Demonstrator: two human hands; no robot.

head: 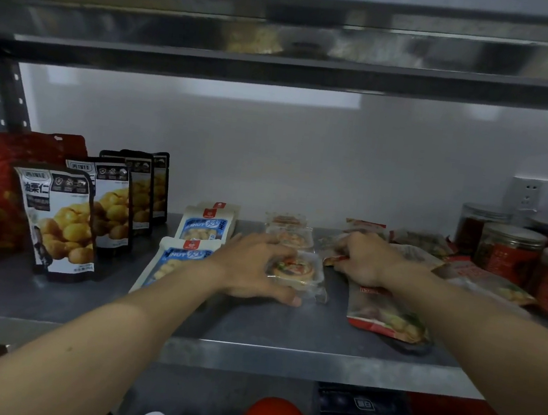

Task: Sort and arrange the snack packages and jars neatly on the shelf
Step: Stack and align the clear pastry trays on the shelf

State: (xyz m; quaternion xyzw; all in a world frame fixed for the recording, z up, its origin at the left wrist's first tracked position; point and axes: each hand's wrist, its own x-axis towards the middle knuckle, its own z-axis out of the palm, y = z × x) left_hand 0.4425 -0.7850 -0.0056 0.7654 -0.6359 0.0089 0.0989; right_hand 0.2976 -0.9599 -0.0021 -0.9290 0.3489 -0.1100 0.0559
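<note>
Standing at the left of the shelf (250,328), chestnut pouches (60,219) are lined up beside flat blue peanut packets (187,258). At the middle, a clear-wrapped pastry pack (302,274) is grasped by the left hand (251,266), whose fingers are curled over it. Just right, a red-edged packet (337,260) is pinched by the right hand (368,260), with jars (510,253) grouped far right.
</note>
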